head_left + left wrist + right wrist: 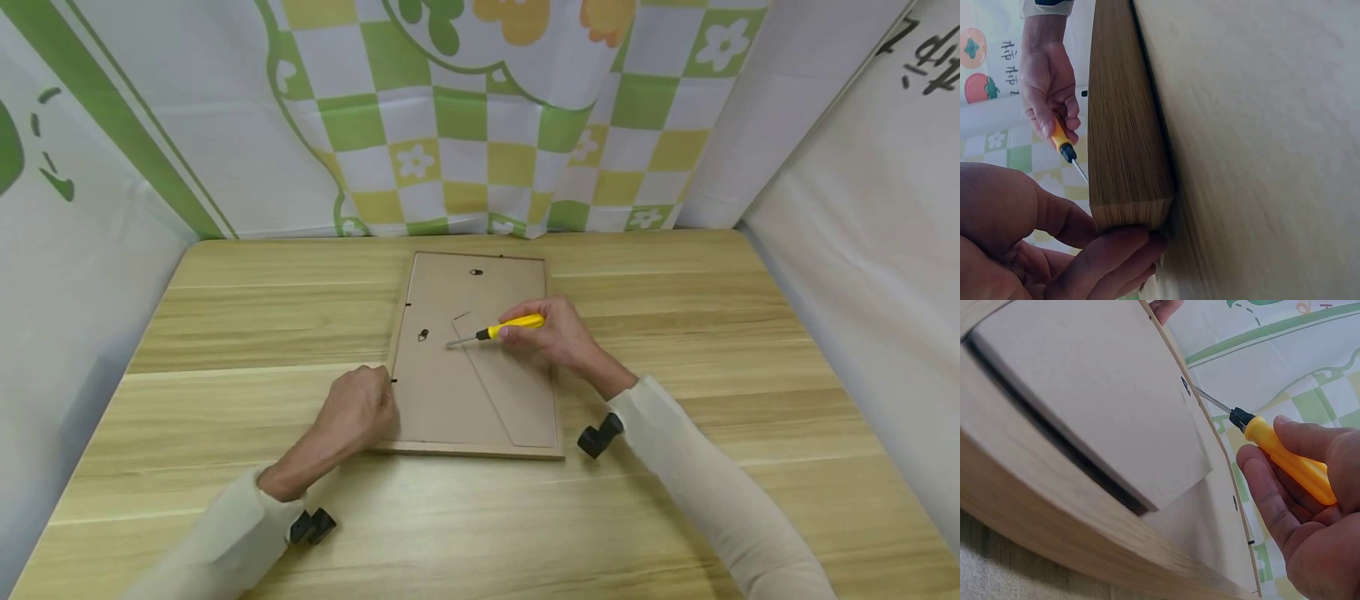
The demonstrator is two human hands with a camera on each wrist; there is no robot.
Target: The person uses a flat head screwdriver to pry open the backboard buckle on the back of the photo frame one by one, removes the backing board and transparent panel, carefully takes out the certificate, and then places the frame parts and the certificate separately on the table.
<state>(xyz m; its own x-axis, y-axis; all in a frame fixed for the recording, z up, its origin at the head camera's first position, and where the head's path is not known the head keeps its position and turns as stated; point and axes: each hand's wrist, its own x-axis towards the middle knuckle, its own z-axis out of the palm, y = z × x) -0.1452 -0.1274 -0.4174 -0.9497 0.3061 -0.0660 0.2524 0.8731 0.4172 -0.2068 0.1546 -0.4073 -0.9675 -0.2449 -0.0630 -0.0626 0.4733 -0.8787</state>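
The table (225, 333) is spreading wide to my left and right, giving my arms room, and its far edge is running just beyond the frame (468, 408). Checked cloth (461, 117) is hanging past that edge. The frame is lying back-up mid-table. Dark characters (933, 67) are showing on the right wall, too cut off for me to read. My left hand (358, 408) is gripping the frame's near left corner; the left wrist view is showing thumb and fingers pinching it, which the head view is hiding. My right hand (555, 333) is hovering over the frame's right side, fingers curling round the yellow screwdriver (522, 323). Its tip is pointing left; I cannot tell whether it is touching. Two hooks (423, 335) are sitting on the backing, and small black tabs (408, 305) are dotting the rim.
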